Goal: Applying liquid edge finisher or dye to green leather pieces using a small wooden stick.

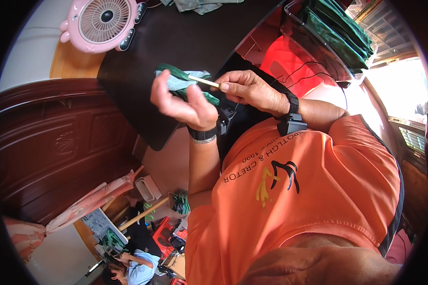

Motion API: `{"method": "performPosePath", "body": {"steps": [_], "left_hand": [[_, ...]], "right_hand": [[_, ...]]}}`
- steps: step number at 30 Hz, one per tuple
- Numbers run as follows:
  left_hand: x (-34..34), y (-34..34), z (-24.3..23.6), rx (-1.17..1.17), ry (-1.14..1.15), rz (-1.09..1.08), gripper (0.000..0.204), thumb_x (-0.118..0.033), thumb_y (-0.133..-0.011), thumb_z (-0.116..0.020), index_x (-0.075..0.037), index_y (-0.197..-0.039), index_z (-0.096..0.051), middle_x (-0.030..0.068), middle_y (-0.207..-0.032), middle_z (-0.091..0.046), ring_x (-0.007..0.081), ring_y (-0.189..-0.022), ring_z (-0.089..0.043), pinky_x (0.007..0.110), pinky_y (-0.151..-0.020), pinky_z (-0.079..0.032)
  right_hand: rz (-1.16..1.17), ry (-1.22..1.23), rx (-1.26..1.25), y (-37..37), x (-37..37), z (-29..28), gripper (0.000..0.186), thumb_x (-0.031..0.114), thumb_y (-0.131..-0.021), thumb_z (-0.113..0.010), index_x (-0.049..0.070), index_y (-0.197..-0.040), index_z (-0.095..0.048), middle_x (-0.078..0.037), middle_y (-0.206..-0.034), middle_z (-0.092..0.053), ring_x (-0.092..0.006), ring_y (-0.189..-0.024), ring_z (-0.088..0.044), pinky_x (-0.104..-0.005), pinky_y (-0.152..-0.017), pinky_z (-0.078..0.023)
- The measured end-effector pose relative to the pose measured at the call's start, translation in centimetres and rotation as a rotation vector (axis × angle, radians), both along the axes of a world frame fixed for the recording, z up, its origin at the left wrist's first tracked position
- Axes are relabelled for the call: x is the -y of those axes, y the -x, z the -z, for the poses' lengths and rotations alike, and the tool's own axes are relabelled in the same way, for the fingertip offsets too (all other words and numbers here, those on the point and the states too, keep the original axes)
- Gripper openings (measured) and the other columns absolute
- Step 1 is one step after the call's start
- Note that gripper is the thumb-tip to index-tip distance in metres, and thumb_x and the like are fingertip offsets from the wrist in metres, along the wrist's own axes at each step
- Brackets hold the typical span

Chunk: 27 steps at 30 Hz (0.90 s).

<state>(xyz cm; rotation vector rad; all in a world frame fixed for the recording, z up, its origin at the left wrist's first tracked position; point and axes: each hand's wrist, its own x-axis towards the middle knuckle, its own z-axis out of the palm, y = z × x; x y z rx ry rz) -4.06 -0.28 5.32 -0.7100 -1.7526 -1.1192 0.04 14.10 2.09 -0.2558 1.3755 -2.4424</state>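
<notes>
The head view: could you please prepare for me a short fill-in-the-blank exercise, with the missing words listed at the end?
The thin pale stick is pinched by the person's ____ hand.
The desk fan has a ____ casing.
The T-shirt on the camera wearer is mainly ____.
The folded fabric stacked at the upper right is ____.

Missing words: right; pink; orange; green.

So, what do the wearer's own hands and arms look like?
The left hand is ungloved; at its wrist are a black strap, a silvery band and a blocky dark device. The right hand, also ungloved, has a black wristband and a boxy grey attachment. The sleeves are short and orange.
</notes>
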Motion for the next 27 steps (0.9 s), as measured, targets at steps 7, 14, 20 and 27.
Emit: {"method": "performPosePath", "body": {"steps": [7, 14, 20, 27], "left_hand": [[1.2, -0.4, -2.2, 0.586, -0.617, 0.306, 0.037, -0.024, -0.094, -0.037, 0.005, -0.116, -0.047, 0.0164, -0.096, -0.057, 0.0207, -0.084, -0.057, 0.032, -0.073, -0.049], [2.0, -0.4, -2.8, 0.704, -0.511, 0.331, 0.026, -0.016, -0.091, -0.044, 0.004, -0.106, -0.053, 0.0111, -0.092, -0.057, 0.0167, -0.083, -0.056, 0.028, -0.078, -0.045], [4.0, -0.3, -4.0, 0.781, -0.297, 0.255, 0.023, 0.002, -0.077, -0.045, 0.001, -0.095, -0.059, 0.0047, -0.080, -0.056, 0.0102, -0.066, -0.052, 0.021, -0.063, -0.043], [4.2, -0.4, -4.1, 0.695, -0.341, 0.240, 0.025, 0.008, -0.073, -0.045, 0.002, -0.094, -0.057, 0.0061, -0.083, -0.057, 0.0115, -0.073, -0.054, 0.022, -0.067, -0.044]], "right_hand": [[-0.013, -0.018, 0.020, 0.3, -0.1, 0.5, 0.020, 0.018, -0.094, -0.053, 0.004, -0.103, -0.064, 0.005, -0.064, -0.048, -0.0025, -0.056, -0.039, -0.0172, -0.049, -0.032], [0.054, -0.132, -0.139, 0.7, -0.7, 0.7, 0.021, 0.019, -0.093, -0.056, 0.004, -0.103, -0.065, 0.005, -0.065, -0.049, -0.0031, -0.057, -0.040, -0.0192, -0.052, -0.036], [0.122, -0.357, -0.285, 1.0, -1.8, 0.5, 0.021, 0.019, -0.092, -0.058, 0.004, -0.105, -0.065, 0.005, -0.065, -0.050, -0.0034, -0.059, -0.041, -0.0196, -0.054, -0.038], [0.097, -0.523, -0.325, 1.0, -2.6, 0.2, 0.021, 0.017, -0.092, -0.056, 0.002, -0.105, -0.064, 0.001, -0.078, -0.057, -0.0052, -0.063, -0.044, -0.0214, -0.057, -0.039]]}}
